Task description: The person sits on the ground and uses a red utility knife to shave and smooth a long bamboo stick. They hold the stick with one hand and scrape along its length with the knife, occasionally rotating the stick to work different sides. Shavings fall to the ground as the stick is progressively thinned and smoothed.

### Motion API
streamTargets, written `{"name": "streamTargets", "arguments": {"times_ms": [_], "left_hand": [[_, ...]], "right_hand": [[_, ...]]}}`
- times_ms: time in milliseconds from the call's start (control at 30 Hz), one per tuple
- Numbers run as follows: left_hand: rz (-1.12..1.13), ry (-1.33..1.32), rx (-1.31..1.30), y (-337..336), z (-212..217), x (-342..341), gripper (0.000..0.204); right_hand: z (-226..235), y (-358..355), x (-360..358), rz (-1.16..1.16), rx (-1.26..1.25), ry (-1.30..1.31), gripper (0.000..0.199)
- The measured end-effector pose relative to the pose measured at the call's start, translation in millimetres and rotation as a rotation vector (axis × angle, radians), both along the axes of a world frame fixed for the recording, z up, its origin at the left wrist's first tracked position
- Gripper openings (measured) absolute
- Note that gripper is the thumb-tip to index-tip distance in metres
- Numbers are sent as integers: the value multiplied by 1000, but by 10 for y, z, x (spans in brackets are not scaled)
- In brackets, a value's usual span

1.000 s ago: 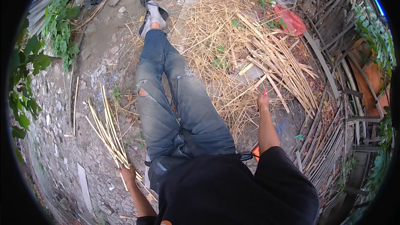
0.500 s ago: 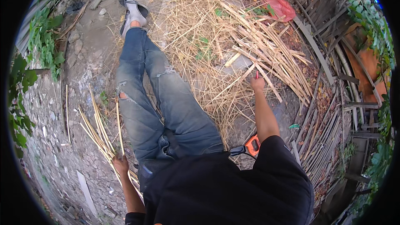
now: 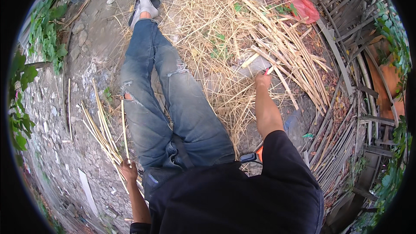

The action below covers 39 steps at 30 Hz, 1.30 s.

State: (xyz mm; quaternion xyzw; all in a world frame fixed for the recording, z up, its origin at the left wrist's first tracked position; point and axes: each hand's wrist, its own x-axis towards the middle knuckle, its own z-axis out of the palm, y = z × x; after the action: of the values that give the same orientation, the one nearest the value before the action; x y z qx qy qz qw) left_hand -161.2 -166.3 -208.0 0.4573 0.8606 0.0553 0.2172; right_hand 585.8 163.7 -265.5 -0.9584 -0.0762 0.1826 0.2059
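Note:
Low at the left, my left hand [image 3: 128,171] is closed on a thin bamboo strip [image 3: 124,134] that stands up out of its fingers. Beside that hand a loose fan of pale bamboo strips [image 3: 100,132] lies on the ground. Over the straw on my right, my right hand [image 3: 262,80] is closed around a slim red-handled tool [image 3: 267,72]; its working end cannot be made out. The hand is at the near end of a spread pile of split bamboo strips [image 3: 299,67].
Thin shavings [image 3: 208,30] cover the ground right of my outstretched legs [image 3: 167,99]. An orange and black tool [image 3: 259,151] lies by my right hip, partly behind my sleeve. A red plastic bag [image 3: 301,6] and stacked poles [image 3: 338,147] line the right side.
My right hand has shifted slightly left with the red-handled tool, and my right arm now covers more of the orange tool. My left hand stays at the strips. The whole view has shifted slightly.

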Motion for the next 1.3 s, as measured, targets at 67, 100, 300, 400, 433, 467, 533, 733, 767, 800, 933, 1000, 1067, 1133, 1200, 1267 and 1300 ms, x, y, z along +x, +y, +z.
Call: {"name": "streamTargets", "arguments": {"times_ms": [67,100,300,400,433,467,533,733,767,800,933,1000,1067,1133,1200,1267,1300], "left_hand": [[25,-43,26,-30,-8,9,47],[18,-35,36,-41,-10,10,47],[78,-105,116,-148,-113,2,48],[39,-99,128,-82,-127,44,47],[3,-109,141,49,-159,83,48],[-12,-98,145,56,-162,86,48],[4,-90,161,-17,-204,14,49],[11,-57,153,11,-11,-3,48],[-19,-41,152,38,21,-11,46],[26,-71,150,48,41,15,45],[5,-82,136,-69,0,-91,45],[-10,-79,126,25,15,-94,44],[2,-79,115,4,40,-104,44],[-79,-23,135,52,68,-102,44],[-71,-25,151,152,110,-69,44],[15,-94,159,296,160,13,44],[5,-86,157,343,173,20,44]], "right_hand": [[5,-22,44,-41,44,54,66],[1,-56,62,-1,91,89,66],[214,-65,-21,107,-137,-91,62],[120,-45,164,411,62,-231,48],[-88,21,446,464,181,-292,35],[-170,150,460,483,163,-268,34],[-278,395,352,529,129,-213,33],[-231,720,7,413,56,-79,40],[-248,749,15,356,56,-108,42],[-265,775,27,298,55,-135,44],[-402,957,159,317,-26,-84,58],[-356,934,201,335,-77,-42,66],[-284,998,90,333,-102,-27,69],[-210,1015,-2,265,-108,28,69],[-145,1054,-77,259,-129,60,68],[-232,1054,47,304,-169,61,67],[-353,1062,122,327,-171,-31,58]]}}
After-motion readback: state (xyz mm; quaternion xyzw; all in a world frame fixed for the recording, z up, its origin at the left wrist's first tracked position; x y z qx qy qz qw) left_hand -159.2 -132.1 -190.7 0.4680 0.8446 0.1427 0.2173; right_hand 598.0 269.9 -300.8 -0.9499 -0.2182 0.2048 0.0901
